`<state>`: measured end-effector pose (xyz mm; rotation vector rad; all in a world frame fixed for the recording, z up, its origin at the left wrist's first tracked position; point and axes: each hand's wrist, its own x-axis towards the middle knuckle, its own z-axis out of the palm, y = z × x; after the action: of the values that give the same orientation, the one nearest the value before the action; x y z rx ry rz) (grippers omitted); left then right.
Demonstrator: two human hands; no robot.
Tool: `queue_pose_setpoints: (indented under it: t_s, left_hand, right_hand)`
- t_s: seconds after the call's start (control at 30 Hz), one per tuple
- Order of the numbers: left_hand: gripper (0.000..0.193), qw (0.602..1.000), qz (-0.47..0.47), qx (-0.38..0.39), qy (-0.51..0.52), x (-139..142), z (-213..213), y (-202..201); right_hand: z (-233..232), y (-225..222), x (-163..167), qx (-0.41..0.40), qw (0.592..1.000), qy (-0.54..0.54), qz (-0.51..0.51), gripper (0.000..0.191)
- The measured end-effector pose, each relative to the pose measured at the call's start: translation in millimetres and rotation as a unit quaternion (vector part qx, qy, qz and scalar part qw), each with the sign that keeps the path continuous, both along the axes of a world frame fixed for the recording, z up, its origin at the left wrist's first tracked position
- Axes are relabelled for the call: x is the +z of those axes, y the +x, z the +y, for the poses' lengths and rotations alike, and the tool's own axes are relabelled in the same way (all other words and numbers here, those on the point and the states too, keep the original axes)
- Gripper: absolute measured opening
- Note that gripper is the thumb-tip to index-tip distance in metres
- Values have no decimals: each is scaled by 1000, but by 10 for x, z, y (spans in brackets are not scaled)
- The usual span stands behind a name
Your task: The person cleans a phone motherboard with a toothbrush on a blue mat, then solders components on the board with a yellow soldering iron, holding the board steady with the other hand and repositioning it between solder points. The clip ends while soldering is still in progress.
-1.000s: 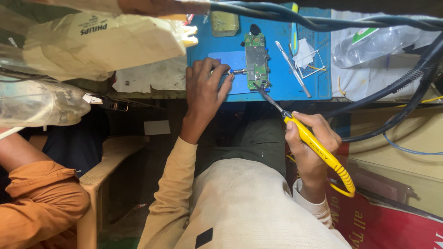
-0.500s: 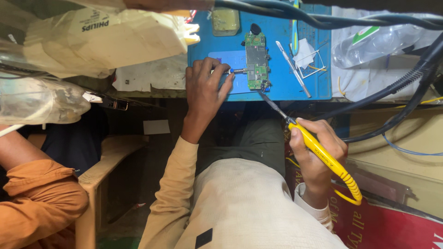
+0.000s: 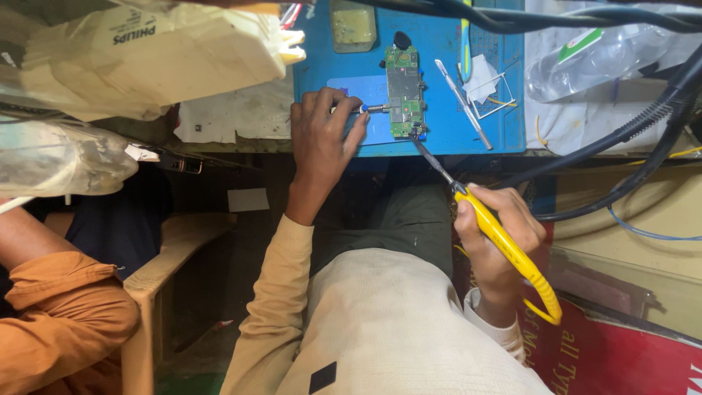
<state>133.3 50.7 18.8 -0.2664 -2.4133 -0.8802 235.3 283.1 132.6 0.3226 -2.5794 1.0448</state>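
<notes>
The left hand (image 3: 322, 139) pinches a small metal tool (image 3: 371, 108) against the green board's (image 3: 404, 91) left edge; the board lies on a blue mat (image 3: 446, 124) on the tabletop; the right hand (image 3: 497, 241) grips a yellow iron (image 3: 504, 241), its tip touching the board's near corner; tweezers (image 3: 462, 102) lie just beside.

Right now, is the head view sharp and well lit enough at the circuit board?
Head view: the green circuit board on the blue mat is evenly lit, sharp, without glare; the soldering iron tip meets its near edge; under the bench is dark shadow; frame edges look stretched.
</notes>
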Motion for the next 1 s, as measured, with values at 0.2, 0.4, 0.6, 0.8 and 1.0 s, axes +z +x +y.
queue_pose_setpoints:
  t_s: [0.2,0.4,0.6,0.8,1.0]
  left_hand:
    - [20,1000,-1,0,0,5,0,8]
    - [20,1000,-2,-4,-1,27,-1,-4]
    - [20,1000,-3,-5,-1,9,-7,9]
    - [20,1000,-4,-2,1,-7,-8,4]
    - [20,1000,1,-3,2,-18,-7,2]
  right_hand:
    - [-22,-53,-44,7,1000,-13,12,18]
    - [-12,-59,-37,8,1000,-12,14,18]
    - [-4,-36,-23,-14,1000,-3,-3,18]
    - [-22,-67,-45,-14,1000,6,2,18]
    - [-15,-29,-26,-9,1000,-7,-3,18]
